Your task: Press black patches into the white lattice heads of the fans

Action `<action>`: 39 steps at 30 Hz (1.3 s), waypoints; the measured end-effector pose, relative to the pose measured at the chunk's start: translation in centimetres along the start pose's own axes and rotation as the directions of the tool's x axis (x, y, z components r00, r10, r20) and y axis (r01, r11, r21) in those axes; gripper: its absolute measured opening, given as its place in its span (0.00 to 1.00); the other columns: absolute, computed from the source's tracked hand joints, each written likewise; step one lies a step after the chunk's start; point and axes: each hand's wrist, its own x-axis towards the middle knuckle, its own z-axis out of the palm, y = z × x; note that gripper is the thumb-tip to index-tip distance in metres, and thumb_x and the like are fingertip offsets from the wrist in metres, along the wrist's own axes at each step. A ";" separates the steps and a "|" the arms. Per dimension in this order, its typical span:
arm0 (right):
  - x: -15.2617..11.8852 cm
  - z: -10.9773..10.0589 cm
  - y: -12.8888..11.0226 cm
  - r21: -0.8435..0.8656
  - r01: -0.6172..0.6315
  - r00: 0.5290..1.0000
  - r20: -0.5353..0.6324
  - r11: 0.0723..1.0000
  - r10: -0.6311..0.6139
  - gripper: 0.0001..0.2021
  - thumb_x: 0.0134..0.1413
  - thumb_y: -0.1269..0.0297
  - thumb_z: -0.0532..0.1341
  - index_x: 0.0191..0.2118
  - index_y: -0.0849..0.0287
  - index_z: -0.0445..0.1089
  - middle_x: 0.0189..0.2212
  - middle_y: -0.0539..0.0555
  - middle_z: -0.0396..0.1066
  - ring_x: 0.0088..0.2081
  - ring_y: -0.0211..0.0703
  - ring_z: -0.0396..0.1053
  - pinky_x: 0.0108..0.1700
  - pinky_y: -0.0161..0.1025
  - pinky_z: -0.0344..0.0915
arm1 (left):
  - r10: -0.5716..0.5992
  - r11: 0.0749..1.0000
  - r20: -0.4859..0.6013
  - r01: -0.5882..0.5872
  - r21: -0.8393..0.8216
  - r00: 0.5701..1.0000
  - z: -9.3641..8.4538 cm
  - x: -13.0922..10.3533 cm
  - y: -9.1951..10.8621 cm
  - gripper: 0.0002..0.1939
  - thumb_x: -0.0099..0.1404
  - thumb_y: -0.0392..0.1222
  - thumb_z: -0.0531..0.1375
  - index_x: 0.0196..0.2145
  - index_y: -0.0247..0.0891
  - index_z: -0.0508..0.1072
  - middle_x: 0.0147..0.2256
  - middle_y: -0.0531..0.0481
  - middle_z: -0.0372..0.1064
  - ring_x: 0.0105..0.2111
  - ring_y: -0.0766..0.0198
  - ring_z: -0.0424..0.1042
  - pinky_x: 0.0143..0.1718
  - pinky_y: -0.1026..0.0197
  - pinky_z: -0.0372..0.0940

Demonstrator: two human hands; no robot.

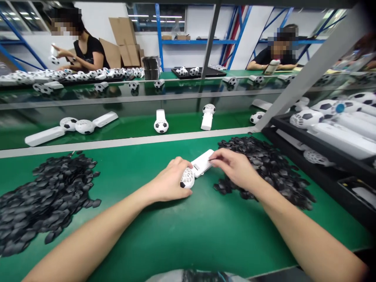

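Note:
A white handheld fan (pixel 202 162) with a football-patterned round head lies on the green work surface in front of me. My left hand (pixel 173 180) is closed around its head, thumb at the near side and fingers over the top. The head's white grille faces up, and a black patch shows on its lower edge. My right hand (pixel 232 166) is pinched over the far end of the handle, with what looks like a thin black piece (pixel 210 159) between thumb and fingertips. Just beyond that hand spreads a heap of small black pieces (pixel 258 160).
Another heap of black pieces (pixel 49 196) lies at the left. Across the back runs a green conveyor belt (pixel 129 129) carrying several fans. Stacked black trays (pixel 331 156) of fans stand at the right beside a slanted grey post (pixel 308 66). Two people sit beyond the belt.

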 end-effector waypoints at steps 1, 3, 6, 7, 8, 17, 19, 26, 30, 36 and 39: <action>-0.1 0.3 -0.6 0.081 0.046 0.998 0.049 0.996 -0.050 0.02 0.54 0.70 0.58 0.33 0.59 0.68 0.31 0.49 0.68 0.33 0.38 0.66 0.37 0.34 0.62 | 0.006 1.000 0.006 -0.006 0.006 1.000 0.1 0.1 0.0 0.26 0.48 0.41 0.61 0.46 0.41 0.60 0.43 0.47 0.57 0.45 0.53 0.60 0.44 0.53 0.62; -0.3 0.9 -1.6 0.174 0.142 0.977 0.135 0.974 -0.166 0.02 0.54 0.70 0.59 0.32 0.59 0.69 0.31 0.49 0.69 0.35 0.37 0.65 0.39 0.34 0.62 | 0.034 0.999 0.037 -0.034 0.004 0.999 0.1 0.2 -0.1 0.24 0.48 0.39 0.60 0.45 0.42 0.61 0.43 0.48 0.57 0.44 0.55 0.61 0.43 0.54 0.62; -0.4 1.7 -2.1 0.221 0.248 0.935 0.201 0.943 -0.293 0.03 0.54 0.72 0.59 0.32 0.59 0.69 0.31 0.50 0.70 0.36 0.37 0.65 0.41 0.35 0.61 | 0.084 0.996 0.071 -0.084 -0.003 0.994 -0.3 0.3 -0.4 0.24 0.48 0.36 0.59 0.45 0.42 0.61 0.43 0.49 0.58 0.44 0.56 0.61 0.43 0.55 0.61; -0.4 2.0 -2.1 0.224 0.277 0.924 0.204 0.934 -0.323 0.03 0.54 0.72 0.59 0.32 0.59 0.70 0.31 0.50 0.70 0.36 0.38 0.65 0.41 0.36 0.60 | 0.094 0.996 0.076 -0.094 -0.006 0.993 -0.4 0.4 -0.4 0.24 0.48 0.36 0.59 0.45 0.42 0.61 0.43 0.49 0.58 0.43 0.56 0.61 0.43 0.56 0.61; -0.4 2.2 -2.1 0.222 0.304 0.916 0.201 0.926 -0.348 0.04 0.54 0.72 0.59 0.32 0.59 0.70 0.31 0.50 0.70 0.36 0.38 0.66 0.41 0.37 0.60 | 0.097 0.995 0.079 -0.097 -0.009 0.992 -0.5 0.4 -0.4 0.24 0.48 0.35 0.58 0.45 0.42 0.61 0.43 0.49 0.58 0.43 0.57 0.62 0.42 0.56 0.61; -0.4 4.1 -2.1 0.190 0.333 0.930 0.092 0.923 -0.355 0.05 0.52 0.67 0.62 0.28 0.60 0.66 0.26 0.48 0.69 0.32 0.37 0.65 0.38 0.37 0.56 | 0.072 0.997 -0.010 -0.072 -0.027 0.997 0.3 0.4 -0.1 0.19 0.50 0.44 0.60 0.40 0.41 0.63 0.40 0.50 0.59 0.41 0.56 0.62 0.41 0.54 0.61; -0.4 4.3 -2.0 0.153 0.307 0.944 0.080 0.939 -0.321 0.07 0.51 0.64 0.63 0.28 0.60 0.65 0.25 0.48 0.68 0.30 0.37 0.65 0.37 0.36 0.54 | 0.073 0.997 -0.028 -0.074 -0.029 0.997 0.4 0.4 -0.1 0.17 0.51 0.42 0.59 0.40 0.41 0.63 0.38 0.50 0.59 0.40 0.57 0.62 0.40 0.55 0.60; -0.5 4.5 -1.6 0.088 0.317 0.943 0.075 0.944 -0.323 0.10 0.55 0.59 0.59 0.27 0.59 0.65 0.26 0.48 0.67 0.31 0.37 0.63 0.35 0.36 0.51 | 0.125 0.991 -0.017 -0.126 -0.041 0.992 0.4 0.4 -0.5 0.16 0.50 0.38 0.59 0.39 0.40 0.63 0.39 0.50 0.59 0.41 0.58 0.61 0.41 0.56 0.60; -0.4 4.5 -1.5 0.100 0.341 0.934 0.082 0.935 -0.349 0.11 0.56 0.58 0.58 0.27 0.59 0.66 0.25 0.47 0.67 0.30 0.36 0.62 0.34 0.36 0.50 | 0.113 0.993 -0.043 -0.114 -0.041 0.993 0.6 0.4 -0.6 0.19 0.49 0.42 0.61 0.40 0.41 0.63 0.39 0.50 0.59 0.40 0.57 0.62 0.40 0.56 0.60; -0.1 4.5 -1.7 0.064 0.291 0.952 0.079 0.955 -0.295 0.14 0.55 0.55 0.58 0.26 0.60 0.63 0.23 0.47 0.65 0.28 0.36 0.61 0.32 0.35 0.50 | 0.131 0.991 -0.128 -0.134 -0.014 0.983 1.2 0.7 -0.6 0.14 0.50 0.39 0.59 0.36 0.40 0.64 0.36 0.51 0.60 0.39 0.58 0.62 0.40 0.57 0.60; 0.0 4.4 -2.2 0.032 0.261 0.959 0.105 0.965 -0.263 0.13 0.54 0.56 0.59 0.26 0.60 0.63 0.24 0.48 0.65 0.29 0.36 0.61 0.33 0.35 0.51 | 0.141 0.989 -0.165 -0.147 -0.026 0.976 1.7 0.5 -0.4 0.13 0.50 0.36 0.58 0.36 0.39 0.65 0.36 0.50 0.60 0.39 0.58 0.63 0.40 0.57 0.60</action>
